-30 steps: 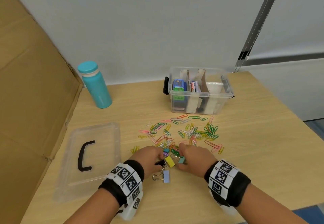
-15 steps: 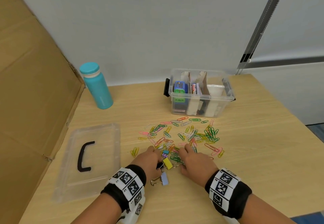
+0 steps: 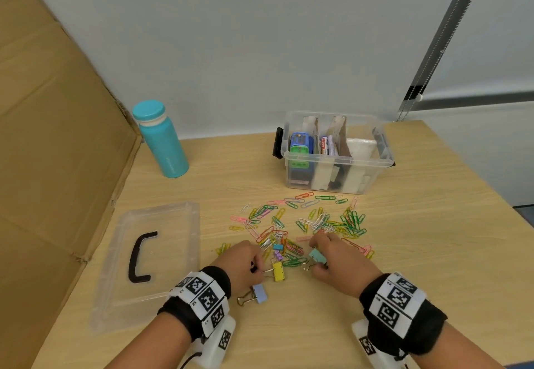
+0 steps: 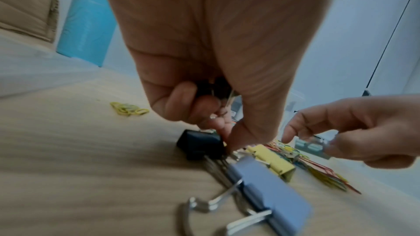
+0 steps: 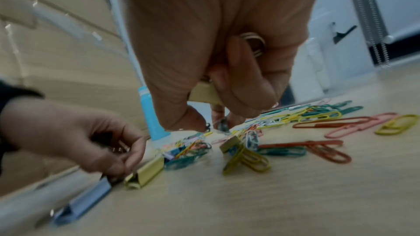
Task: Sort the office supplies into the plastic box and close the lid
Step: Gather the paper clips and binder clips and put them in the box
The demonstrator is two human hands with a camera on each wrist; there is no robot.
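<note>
Two hands [image 3: 239, 264] [image 3: 336, 261], three large binder clips [image 3: 278, 271], one box [image 3: 336, 163]

Bare left hand [image 3: 241, 264] and right hand [image 3: 339, 264]; behind the fingers, black wristbands [image 3: 213, 279] carrying black-and-white square-patterned tags [image 3: 394, 300]; white camera units [image 3: 216, 345] beneath.

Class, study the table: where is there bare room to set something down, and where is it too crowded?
Bare wood lies right of the paper clips, out to the table edge, and between the bottle and the plastic box. A strip shows between the lid and the clips. It is crowded around both hands, among binder clips and paper clips.
</note>
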